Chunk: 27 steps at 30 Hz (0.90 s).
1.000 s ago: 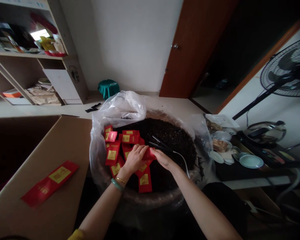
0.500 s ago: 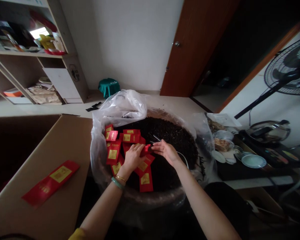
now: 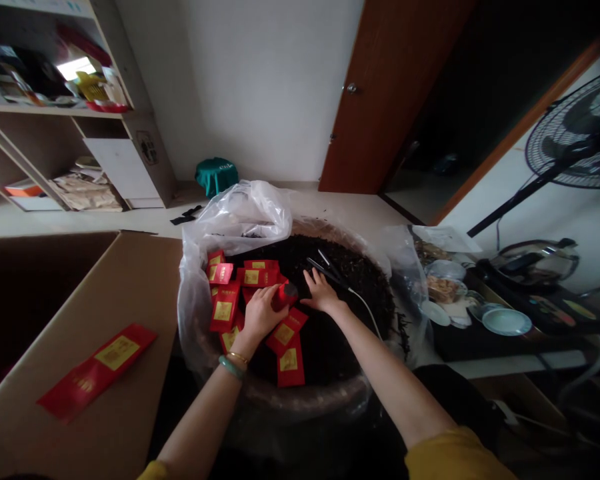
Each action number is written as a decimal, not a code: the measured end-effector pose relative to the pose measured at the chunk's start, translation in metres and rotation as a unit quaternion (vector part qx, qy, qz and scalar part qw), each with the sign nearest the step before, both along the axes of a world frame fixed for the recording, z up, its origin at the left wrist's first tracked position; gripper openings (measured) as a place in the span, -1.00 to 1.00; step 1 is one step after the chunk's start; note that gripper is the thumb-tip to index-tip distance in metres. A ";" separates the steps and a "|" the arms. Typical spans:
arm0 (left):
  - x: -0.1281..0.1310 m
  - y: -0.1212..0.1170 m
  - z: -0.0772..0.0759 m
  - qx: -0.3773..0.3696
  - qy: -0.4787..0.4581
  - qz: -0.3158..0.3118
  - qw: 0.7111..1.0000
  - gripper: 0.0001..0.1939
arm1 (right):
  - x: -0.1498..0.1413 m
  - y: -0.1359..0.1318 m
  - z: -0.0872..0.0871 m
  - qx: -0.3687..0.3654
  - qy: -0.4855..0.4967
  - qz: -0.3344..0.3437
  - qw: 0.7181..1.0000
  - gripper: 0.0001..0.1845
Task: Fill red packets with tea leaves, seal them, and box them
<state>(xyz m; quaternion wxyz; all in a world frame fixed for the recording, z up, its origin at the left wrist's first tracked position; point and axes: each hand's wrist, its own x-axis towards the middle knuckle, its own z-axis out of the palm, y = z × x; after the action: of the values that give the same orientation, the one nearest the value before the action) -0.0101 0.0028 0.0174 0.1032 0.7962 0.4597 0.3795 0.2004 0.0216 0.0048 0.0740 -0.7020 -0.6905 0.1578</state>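
Note:
My left hand (image 3: 261,312) is wrapped round a red packet (image 3: 283,295), its open end facing right with dark stuff showing in the mouth. Fingers spread, my right hand (image 3: 321,293) rests over the dark loose leaves (image 3: 347,260), which look like tea. Just beyond it lies a black hair straightener (image 3: 330,272) with a white cord, its two arms apart. Several red packets with yellow labels, one of them a flat packet (image 3: 290,362), lie on the leaves around my left hand. A plastic-lined round basket (image 3: 310,393) holds all of this.
At left, a single red packet (image 3: 97,367) lies on a cardboard box (image 3: 145,293). To the right, a low table (image 3: 510,360) carries bowls and a glass-lidded pan (image 3: 535,262). A fan (image 3: 575,140) stands behind it. A green-covered bin (image 3: 216,176) is by the wall.
My right hand has come off the packet and moved right onto the leaves, fingers spreading. My left hand keeps the packet, now turned so its dark mouth shows. The straightener has shifted slightly.

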 end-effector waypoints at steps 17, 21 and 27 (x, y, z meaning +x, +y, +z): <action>-0.003 0.002 -0.003 0.012 -0.016 0.006 1.000 -0.55 | -0.048 0.058 0.012 0.097 -0.083 0.080 0.989 -0.20; -0.004 0.003 -0.004 0.007 -0.014 0.005 1.000 -0.55 | -0.057 0.081 0.023 0.036 -0.110 0.084 0.990 -0.33; -0.002 0.005 -0.004 0.017 -0.021 0.003 1.000 -0.57 | -0.061 0.029 0.012 0.033 -0.112 0.067 0.991 -0.64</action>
<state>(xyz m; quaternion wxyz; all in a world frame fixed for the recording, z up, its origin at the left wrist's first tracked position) -0.0121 0.0075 0.0136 0.0987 0.7884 0.4531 0.4042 0.1399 0.0507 0.0173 0.0087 -0.6644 -0.7449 0.0595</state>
